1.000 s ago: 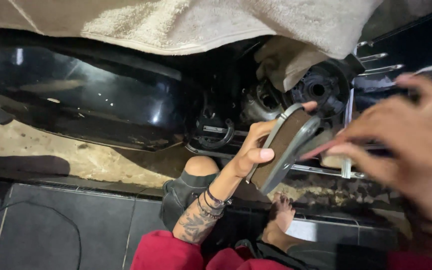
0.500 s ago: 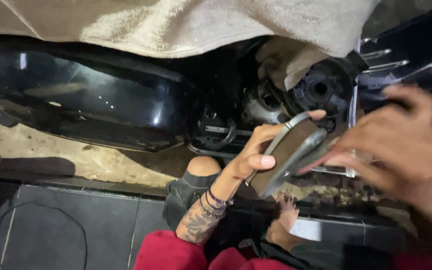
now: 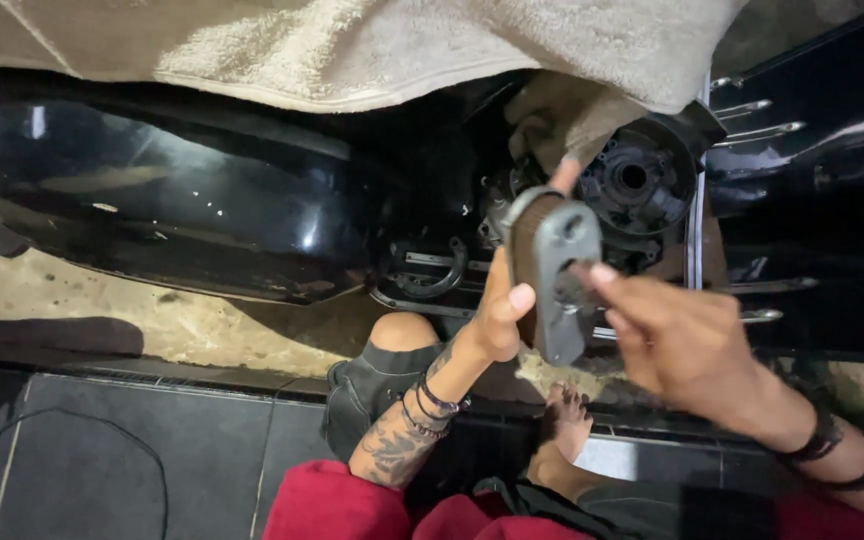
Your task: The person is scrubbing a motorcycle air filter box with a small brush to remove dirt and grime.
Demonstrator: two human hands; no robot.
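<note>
the left hand (image 3: 500, 315) is raised in the middle of the view, palm turned toward the right, its thumb pressed forward and its index finger stretched straight up, the other fingers curled in a grip. its forearm rises from below, tattooed, with dark bands at the wrist. the right hand (image 3: 687, 340) comes in from the lower right, back toward the camera, index fingertip pointing left, close to the left thumb. its wrist carries dark bands too. a bare knee and foot show below.
</note>
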